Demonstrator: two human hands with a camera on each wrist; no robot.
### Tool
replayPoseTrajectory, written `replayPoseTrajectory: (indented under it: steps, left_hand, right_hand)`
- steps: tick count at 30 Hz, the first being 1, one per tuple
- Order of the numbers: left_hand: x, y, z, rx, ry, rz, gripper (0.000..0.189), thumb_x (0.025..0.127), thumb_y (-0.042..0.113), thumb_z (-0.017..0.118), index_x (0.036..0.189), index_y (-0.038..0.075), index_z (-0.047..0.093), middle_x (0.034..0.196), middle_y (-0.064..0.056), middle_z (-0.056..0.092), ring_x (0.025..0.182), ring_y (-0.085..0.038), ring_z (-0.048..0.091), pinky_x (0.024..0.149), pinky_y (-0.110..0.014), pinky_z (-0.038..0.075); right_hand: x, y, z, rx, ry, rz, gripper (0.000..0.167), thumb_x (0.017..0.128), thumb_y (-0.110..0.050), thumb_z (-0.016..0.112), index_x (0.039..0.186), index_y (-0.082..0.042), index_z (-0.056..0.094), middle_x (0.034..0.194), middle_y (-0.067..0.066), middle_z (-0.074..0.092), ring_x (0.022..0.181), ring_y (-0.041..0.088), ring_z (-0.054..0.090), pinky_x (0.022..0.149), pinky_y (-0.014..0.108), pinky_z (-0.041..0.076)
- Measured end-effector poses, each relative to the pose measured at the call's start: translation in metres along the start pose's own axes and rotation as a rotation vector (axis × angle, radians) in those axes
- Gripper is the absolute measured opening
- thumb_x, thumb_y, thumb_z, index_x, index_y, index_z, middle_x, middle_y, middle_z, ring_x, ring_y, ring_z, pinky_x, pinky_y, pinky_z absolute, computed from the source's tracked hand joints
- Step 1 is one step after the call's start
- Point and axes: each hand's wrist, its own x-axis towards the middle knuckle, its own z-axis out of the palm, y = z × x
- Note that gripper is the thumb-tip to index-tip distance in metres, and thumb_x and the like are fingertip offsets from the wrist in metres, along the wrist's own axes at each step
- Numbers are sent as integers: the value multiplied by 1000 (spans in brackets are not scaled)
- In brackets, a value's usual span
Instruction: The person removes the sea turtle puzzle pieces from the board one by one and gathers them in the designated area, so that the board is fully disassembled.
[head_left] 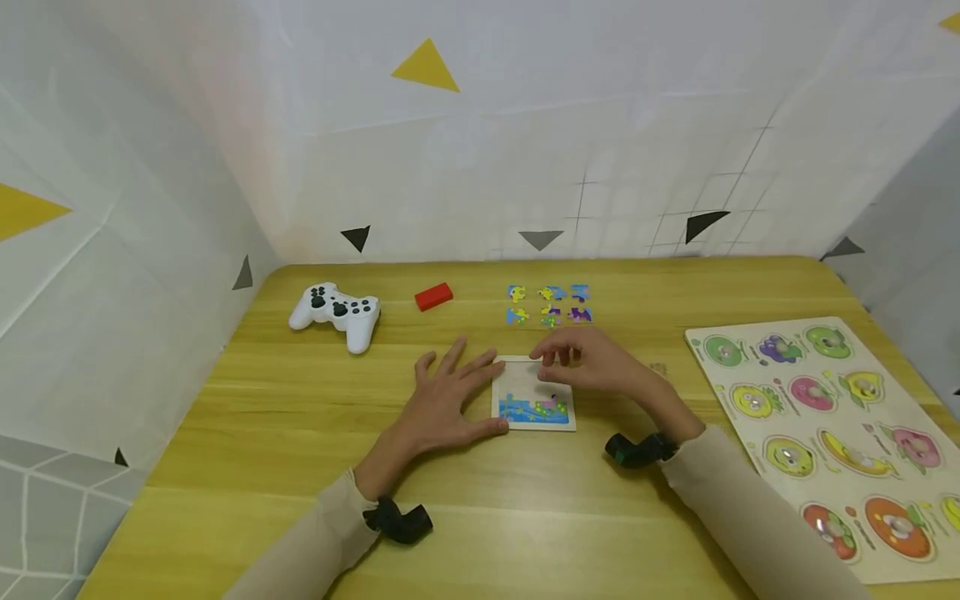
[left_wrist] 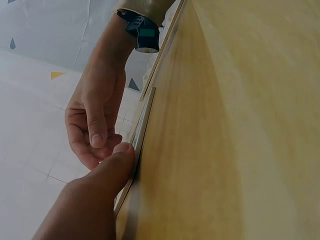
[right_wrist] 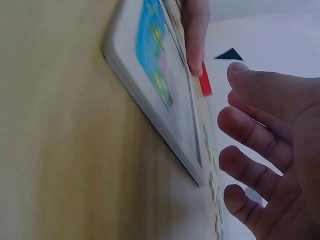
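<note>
A small white-rimmed puzzle tray (head_left: 519, 379) lies on the table, its lower part filled with joined blue, green and pink pieces (head_left: 528, 411). My left hand (head_left: 444, 406) is spread flat beside it, with thumb and fingertips at the tray's left edge. In the left wrist view the left thumb (left_wrist: 107, 172) rests along that edge. Above the tray's upper right part hovers my right hand (head_left: 592, 360), fingers loosely bent. The right wrist view shows its thumb and fingers (right_wrist: 235, 122) apart, with nothing between them.
Several loose puzzle pieces (head_left: 551, 293) lie in two rows behind the tray. A red block (head_left: 434, 297) and a white game controller (head_left: 335, 311) sit at the back left. A large fruit peg board (head_left: 757, 433) covers the right side, near my right forearm.
</note>
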Motion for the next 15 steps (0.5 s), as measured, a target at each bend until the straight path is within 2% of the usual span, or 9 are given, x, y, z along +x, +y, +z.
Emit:
replayPoseTrajectory:
  steps: [5, 10, 15]
  left_hand:
    - [0, 0, -1, 3, 6, 10, 88, 84, 82, 53, 157, 35, 39, 167, 14, 31, 160, -33, 9, 114, -69, 9]
    - [0, -1, -1, 3, 13, 20, 90, 82, 83, 54, 156, 34, 42, 166, 13, 32, 159, -34, 14, 114, -68, 10]
    - [0, -2, 0, 2, 28, 38, 90, 81, 83, 57, 154, 34, 43, 165, 12, 35, 158, -36, 18, 113, -67, 12]
  right_hand:
    - [0, -7, 11, 9, -14, -46, 20, 88, -19, 80, 107, -13, 79, 99, 1, 73, 86, 17, 61, 77, 33, 51]
    - [-1, -16, 20, -67, -64, -74, 21, 86, -23, 82, 107, -18, 79, 103, 0, 70, 99, 18, 56, 89, 37, 45]
    - [-1, -24, 27, -125, -123, -126, 25, 87, -22, 81, 111, -17, 79, 103, 2, 67, 97, 18, 53, 85, 34, 41]
